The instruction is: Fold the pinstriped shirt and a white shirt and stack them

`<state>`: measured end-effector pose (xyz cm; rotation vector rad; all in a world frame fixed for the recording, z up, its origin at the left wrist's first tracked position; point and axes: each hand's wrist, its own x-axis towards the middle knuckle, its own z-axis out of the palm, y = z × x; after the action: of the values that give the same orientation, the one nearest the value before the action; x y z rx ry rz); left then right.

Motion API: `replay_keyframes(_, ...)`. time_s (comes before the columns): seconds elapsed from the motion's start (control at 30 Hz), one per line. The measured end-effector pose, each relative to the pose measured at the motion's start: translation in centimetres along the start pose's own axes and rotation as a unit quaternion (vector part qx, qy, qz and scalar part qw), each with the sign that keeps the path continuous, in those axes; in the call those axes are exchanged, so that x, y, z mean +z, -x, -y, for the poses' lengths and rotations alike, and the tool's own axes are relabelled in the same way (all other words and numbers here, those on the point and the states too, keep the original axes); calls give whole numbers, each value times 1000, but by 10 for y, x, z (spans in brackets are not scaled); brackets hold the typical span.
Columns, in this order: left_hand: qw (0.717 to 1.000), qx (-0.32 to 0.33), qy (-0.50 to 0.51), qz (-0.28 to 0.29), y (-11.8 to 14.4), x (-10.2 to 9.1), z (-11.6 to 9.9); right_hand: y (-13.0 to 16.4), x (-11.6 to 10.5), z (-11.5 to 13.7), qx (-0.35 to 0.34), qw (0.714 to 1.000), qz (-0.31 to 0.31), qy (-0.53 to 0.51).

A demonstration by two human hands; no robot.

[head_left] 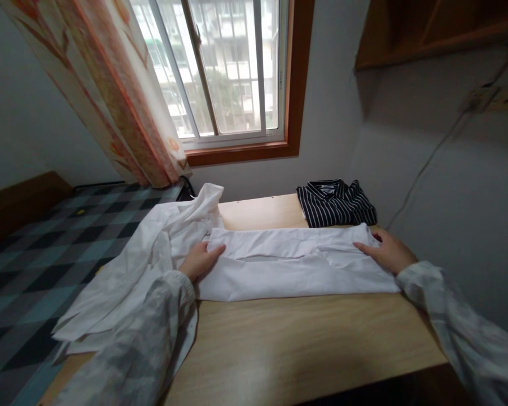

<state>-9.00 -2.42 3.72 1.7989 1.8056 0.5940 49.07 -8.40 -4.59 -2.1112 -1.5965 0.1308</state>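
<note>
A white garment (279, 276), folded into a long flat strip, lies across the wooden table in front of me. My left hand (202, 260) grips its left end, the thumb on top and the other fingers underneath or out of sight. At the opposite end my right hand (385, 251) holds the cloth the same way, thumb over the fabric. Beside my left hand, more white cloth (152, 254) is heaped loosely over the table's left side; I cannot tell whether it is a separate piece.
A folded black-and-white striped shirt (336, 204) sits at the back right of the table (288, 338). To the left is a bed with a checked cover (34, 276). A cable (427, 163) hangs down the right wall. A curtain (122, 84) hangs by the window.
</note>
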Motion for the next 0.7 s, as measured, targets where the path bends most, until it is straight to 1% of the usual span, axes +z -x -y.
replay_keyframes(0.07,999,16,-42,-1,1,0,0,0,3,10,-23,1000,-6,-11)
replay_keyframes(0.13,991,20,-132,-24,5,-1,0,2,3,17,-49,998,-23,16)
replay_keyframes(0.17,983,12,-179,-32,8,-2,0,4,3,19,-56,997,-32,36)
replay_keyframes(0.23,967,-20,-254,-29,15,-5,-2,9,3,23,-61,994,-43,78)
replay_keyframes(0.33,952,-54,-301,3,19,-9,-7,17,1,26,-61,991,-44,114)
replay_keyframes(0.43,958,-54,-281,16,17,-11,-10,19,-5,28,-70,991,-56,96)
replay_keyframes(0.53,981,-23,-193,9,12,-10,-7,16,-15,30,-67,992,-82,67)
replay_keyframes(0.6,993,-1,-115,-14,11,-8,-4,10,-22,33,-58,992,-99,59)
replay_keyframes(0.7,996,25,-37,-73,9,-9,-3,-3,-34,43,-54,988,-139,48)
